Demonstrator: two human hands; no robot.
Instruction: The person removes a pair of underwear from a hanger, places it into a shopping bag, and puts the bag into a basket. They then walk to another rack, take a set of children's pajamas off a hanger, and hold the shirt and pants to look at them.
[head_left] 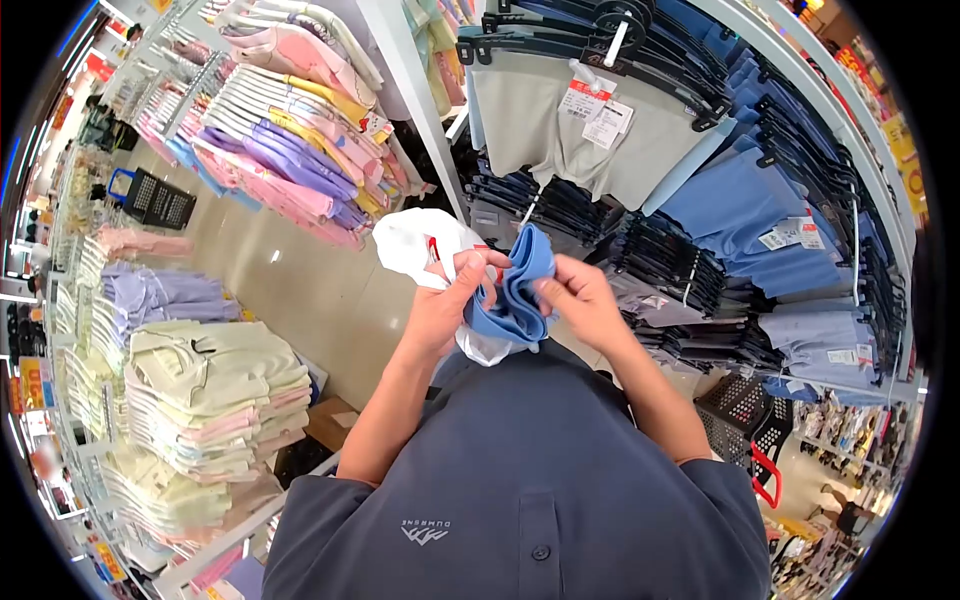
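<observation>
A piece of blue boxer briefs [520, 290], bunched with its waistband folded over, is held in front of my chest. My left hand [455, 295] is closed around its left side. A crumpled white plastic bag [425, 240] with red print lies against that same hand, and part of it shows below the fabric. My right hand [583, 303] pinches the right edge of the blue cloth between thumb and fingers. Just beyond hang grey boxer briefs [530, 115] on a black hanger, with a red and white price tag [588, 98].
Racks of blue underwear [750, 210] on black hangers stand to the right. Pastel clothes [290, 140] hang at upper left, with pale shirts [205, 385] at lower left. A black shopping basket [160, 200] sits on the aisle floor; another basket [745, 415] is at lower right.
</observation>
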